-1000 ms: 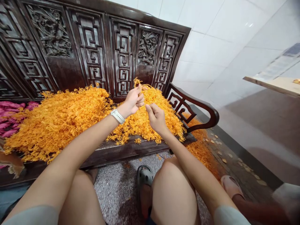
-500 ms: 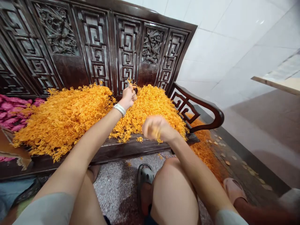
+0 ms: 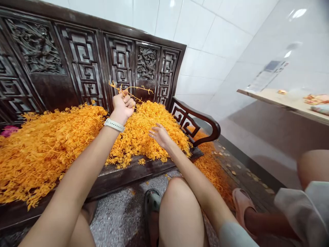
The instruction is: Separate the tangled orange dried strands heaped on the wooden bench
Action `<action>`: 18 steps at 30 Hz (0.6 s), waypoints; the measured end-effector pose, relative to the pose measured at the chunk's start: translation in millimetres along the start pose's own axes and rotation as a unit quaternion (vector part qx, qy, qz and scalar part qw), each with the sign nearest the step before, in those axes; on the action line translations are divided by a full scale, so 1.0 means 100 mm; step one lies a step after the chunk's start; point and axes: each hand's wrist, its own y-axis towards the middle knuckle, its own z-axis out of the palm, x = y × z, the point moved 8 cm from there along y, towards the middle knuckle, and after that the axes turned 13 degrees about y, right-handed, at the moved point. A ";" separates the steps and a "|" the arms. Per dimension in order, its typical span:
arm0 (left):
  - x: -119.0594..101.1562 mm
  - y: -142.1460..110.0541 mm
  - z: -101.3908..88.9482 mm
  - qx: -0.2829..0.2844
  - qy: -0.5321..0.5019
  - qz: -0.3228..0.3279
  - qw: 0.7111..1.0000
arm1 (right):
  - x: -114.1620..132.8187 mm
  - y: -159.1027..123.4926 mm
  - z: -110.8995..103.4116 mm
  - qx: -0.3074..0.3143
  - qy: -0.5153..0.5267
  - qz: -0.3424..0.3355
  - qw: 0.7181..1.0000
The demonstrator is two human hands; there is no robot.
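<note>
My left hand (image 3: 123, 106), with a pale watch strap (image 3: 114, 125) on its wrist, is closed on thin yellow-orange plastic stems (image 3: 140, 88) that stick out on both sides of the fingers. It is raised in front of the bench back. My right hand (image 3: 160, 135) is open, fingers stretched out, over the front of the right-hand pile of yellow-orange plastic sprigs (image 3: 154, 116); whether it touches the pile I cannot tell. A larger pile of the same sprigs (image 3: 56, 147) lies to the left on the dark carved wooden bench (image 3: 110, 176).
Bright pink pieces (image 3: 9, 131) show at the far left. The bench's curved armrest (image 3: 205, 118) bounds the right side. Orange stems (image 3: 213, 175) lie heaped on the floor beyond it. Another person's foot in a pink clog (image 3: 243, 202) and a table (image 3: 290, 106) are at right.
My view has swung to the right. The right hand, blurred and closed around something yellow before, now has its fingers spread and no yellow piece visible in it. The left hand still holds stems.
</note>
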 end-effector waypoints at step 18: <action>0.64 0.03 0.16 0.037 -0.018 -0.077 0.996 | 0.36 -0.43 0.45 0.241 -0.015 -0.022 0.970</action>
